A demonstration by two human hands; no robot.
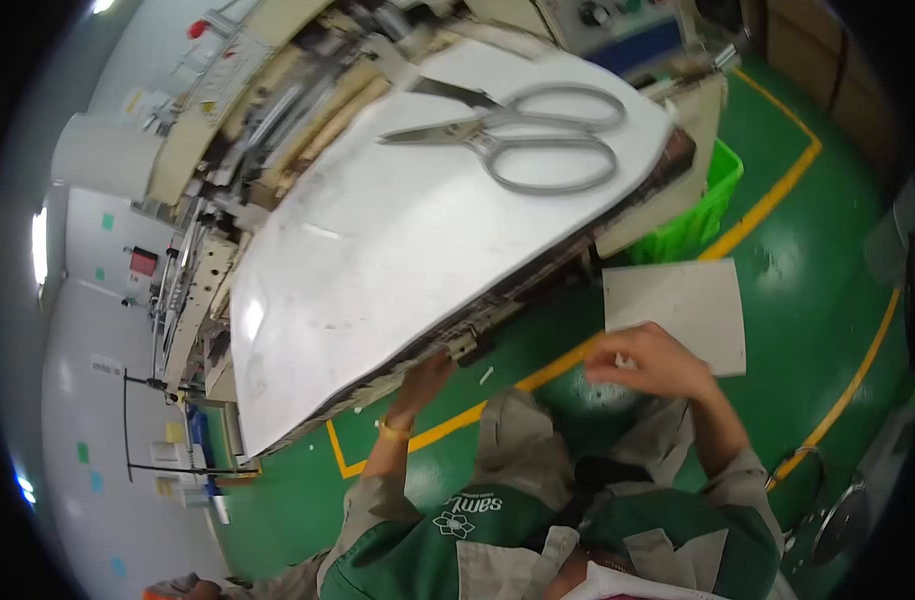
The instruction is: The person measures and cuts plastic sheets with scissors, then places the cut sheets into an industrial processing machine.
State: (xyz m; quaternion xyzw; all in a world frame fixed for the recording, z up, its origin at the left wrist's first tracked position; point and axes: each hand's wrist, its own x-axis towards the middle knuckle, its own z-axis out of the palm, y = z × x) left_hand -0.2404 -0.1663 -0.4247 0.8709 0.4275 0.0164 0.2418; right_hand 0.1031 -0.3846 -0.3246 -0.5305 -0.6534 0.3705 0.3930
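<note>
My left hand [420, 387] is at the near edge of the white-topped machine table [377, 270], next to a small metal bracket [462, 347]; its fingertips are hidden by the edge. My right hand [657, 362] is raised over my lap with its fingers curled in. A small whitish bit shows by the fingers, too blurred to name. Behind that hand is a flat pale board or sheet [682, 305]. Large metal scissors [474, 130] lie on the tabletop with their blades apart, out of reach of both hands as they are now.
Machine rails and bars [277, 130] run along the table's far side. A bright green crate [702, 205] stands beyond the right end. Yellow lines [767, 215] mark the green floor. At bottom left, part of another person [192, 587] shows. A round-seated stool [839, 522] appears at lower right.
</note>
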